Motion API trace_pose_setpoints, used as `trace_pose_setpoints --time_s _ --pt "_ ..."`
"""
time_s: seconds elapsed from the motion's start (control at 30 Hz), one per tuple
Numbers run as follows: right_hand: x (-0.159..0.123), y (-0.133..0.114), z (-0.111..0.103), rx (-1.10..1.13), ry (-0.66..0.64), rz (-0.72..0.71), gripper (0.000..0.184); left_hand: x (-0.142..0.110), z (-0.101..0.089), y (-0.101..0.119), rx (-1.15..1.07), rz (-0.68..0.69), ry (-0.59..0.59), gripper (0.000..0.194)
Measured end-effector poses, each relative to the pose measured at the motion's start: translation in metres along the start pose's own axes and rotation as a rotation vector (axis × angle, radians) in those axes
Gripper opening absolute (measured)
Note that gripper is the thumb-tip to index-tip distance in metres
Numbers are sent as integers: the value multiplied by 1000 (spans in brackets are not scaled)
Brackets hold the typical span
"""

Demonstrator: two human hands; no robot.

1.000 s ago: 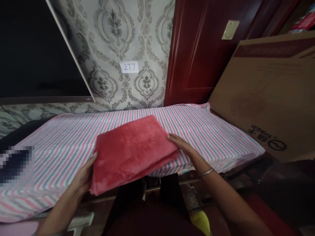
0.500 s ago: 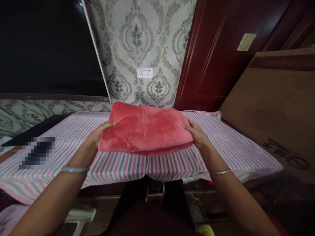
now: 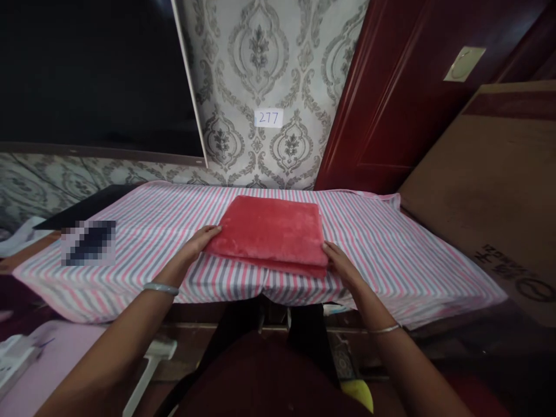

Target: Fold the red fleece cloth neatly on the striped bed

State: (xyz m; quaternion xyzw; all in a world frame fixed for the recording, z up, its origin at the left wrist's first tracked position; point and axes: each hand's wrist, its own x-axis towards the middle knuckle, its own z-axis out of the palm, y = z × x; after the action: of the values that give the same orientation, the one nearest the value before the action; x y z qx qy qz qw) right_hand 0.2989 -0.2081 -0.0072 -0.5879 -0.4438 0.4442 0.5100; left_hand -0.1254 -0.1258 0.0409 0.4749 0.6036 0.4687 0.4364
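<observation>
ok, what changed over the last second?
The folded red cloth was straightened from its slant and moved away from the wearer; it now lies nearly square on the striped sheet. Left hand and right hand are still at its sides, no release seen. Wall label and cardboard box stayed put.

I see a red plush cloth (image 3: 271, 229), folded rectangular, lying roughly flat on striped cover (image 3: 382, 249), layered edges at six o'clock.

fabric (image 3: 271, 229) on tablecloth (image 3: 373, 243) | screen (image 3: 95, 75) behind, left | carton (image 3: 490, 179) at right
</observation>
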Motion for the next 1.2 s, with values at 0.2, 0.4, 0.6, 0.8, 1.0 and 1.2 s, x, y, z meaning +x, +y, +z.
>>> trace_pose_setpoints --time_s 0.2,0.4,0.6,0.8,1.0,1.2 --pt "-10 15 8 -306 206 -266 78 -31 -1 -20 102 196 59 65" --pt "-19 19 21 -543 356 -601 62 -61 -6 -21 245 342 -146 66" --pt "-25 7 28 -510 369 -498 50 -58 -4 -13 314 386 -43 58" --pt "-29 7 32 -382 320 -438 40 -40 -15 -24 331 330 -71 53" --pt "-18 9 27 -110 186 -301 44 -27 -18 -12 368 425 56 67" --pt "3 -4 19 211 150 -158 53 -29 73 50 518 779 -278 40"
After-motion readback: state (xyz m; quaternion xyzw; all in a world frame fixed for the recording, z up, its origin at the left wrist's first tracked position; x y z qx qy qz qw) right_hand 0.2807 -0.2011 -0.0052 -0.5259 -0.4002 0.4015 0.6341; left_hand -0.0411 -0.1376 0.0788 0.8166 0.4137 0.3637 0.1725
